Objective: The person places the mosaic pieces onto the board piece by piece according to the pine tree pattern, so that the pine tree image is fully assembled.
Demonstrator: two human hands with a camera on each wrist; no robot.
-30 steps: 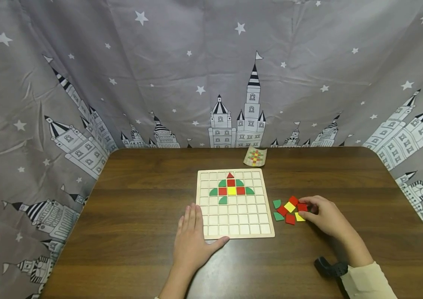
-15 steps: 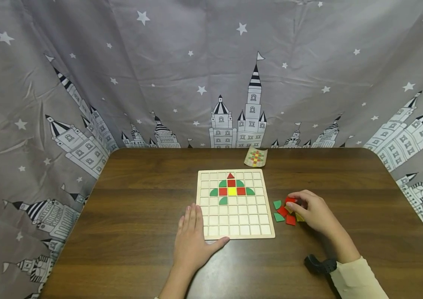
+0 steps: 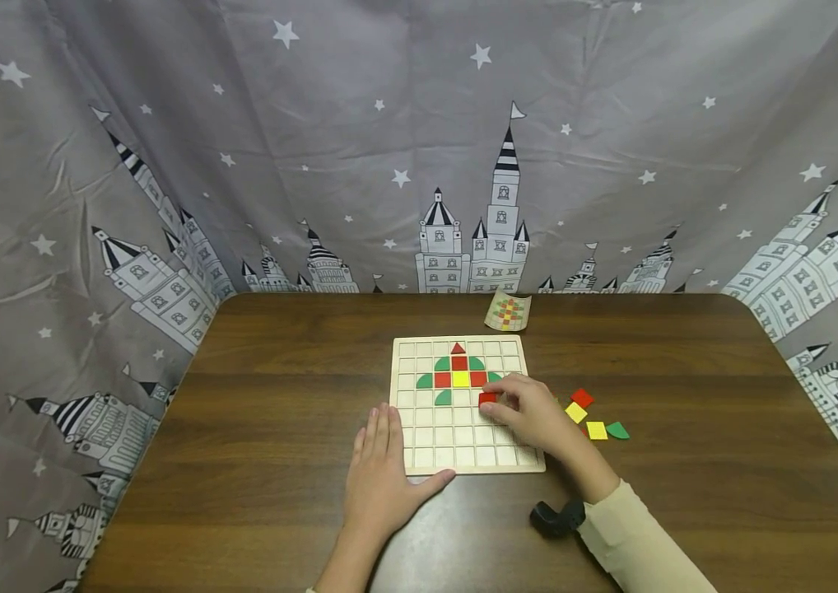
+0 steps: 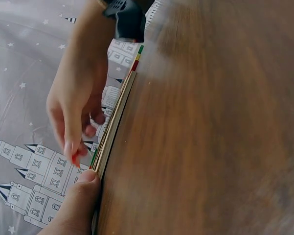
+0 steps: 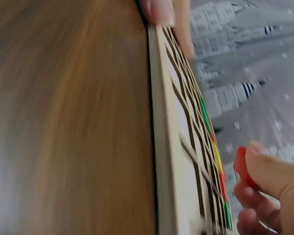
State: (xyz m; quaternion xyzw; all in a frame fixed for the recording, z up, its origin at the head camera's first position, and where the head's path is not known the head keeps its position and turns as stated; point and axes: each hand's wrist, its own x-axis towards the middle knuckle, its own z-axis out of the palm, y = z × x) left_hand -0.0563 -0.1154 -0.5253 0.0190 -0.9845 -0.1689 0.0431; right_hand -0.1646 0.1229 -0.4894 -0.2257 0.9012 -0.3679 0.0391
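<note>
A wooden grid board (image 3: 434, 436) lies on the table, its upper cells filled with flat red, green and yellow tiles around a yellow square (image 3: 460, 379). My left hand (image 3: 380, 486) rests at the board's lower left corner, fingers straight along the left side and thumb at the front edge. Over the right half of the board, my right hand (image 3: 537, 416) pinches a red square tile (image 3: 488, 399) between thumb and fingertips. In the right wrist view that red tile (image 5: 242, 165) is held above the board's surface. The right hand covers some right-hand cells.
Right of the board lie loose tiles: a red one (image 3: 582, 399), a yellow square (image 3: 596, 431) and a green quarter-round (image 3: 617, 431) among them, partly behind the right hand. A pattern card (image 3: 508, 311) lies behind the board. A grey castle-print curtain (image 3: 360, 181) hangs beyond the table.
My right hand has moved left from the loose tiles to over the board, carrying a red square tile. The left hand stays in place.
</note>
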